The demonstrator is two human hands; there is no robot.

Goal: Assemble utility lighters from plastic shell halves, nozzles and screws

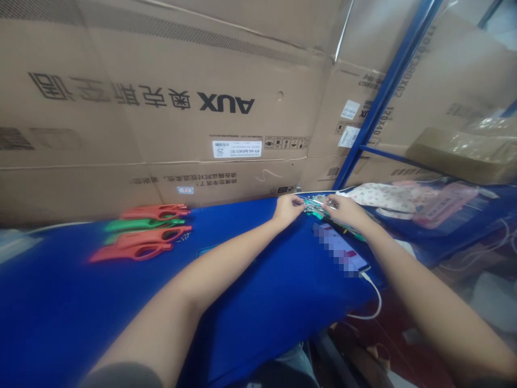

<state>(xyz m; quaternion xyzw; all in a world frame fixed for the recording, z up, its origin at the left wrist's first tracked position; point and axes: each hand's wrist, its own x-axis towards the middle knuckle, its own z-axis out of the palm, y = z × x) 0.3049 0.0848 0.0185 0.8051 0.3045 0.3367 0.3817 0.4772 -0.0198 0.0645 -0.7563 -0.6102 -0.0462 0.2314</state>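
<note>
At the far side of the blue-covered table lies a pile of small shiny and green pieces (313,205), too small to make out singly. My left hand (289,209) reaches its left side, fingers curled together at the tips. From the right, my right hand (344,209) bends over the same pile with thumb and fingers pinched. What either hand holds is too small to name. Just below the pile lies a phone (343,250), its screen lit and blurred out, with a white cable (379,302) plugged into its near end.
Several red plastic pieces with looped handles (137,237) and green ones (139,225) lie at left on the blue cloth (250,307). Large cardboard (161,129) stands behind the table. A blue metal post (375,121), patterned fabric (379,196) and pink case (448,205) are at right.
</note>
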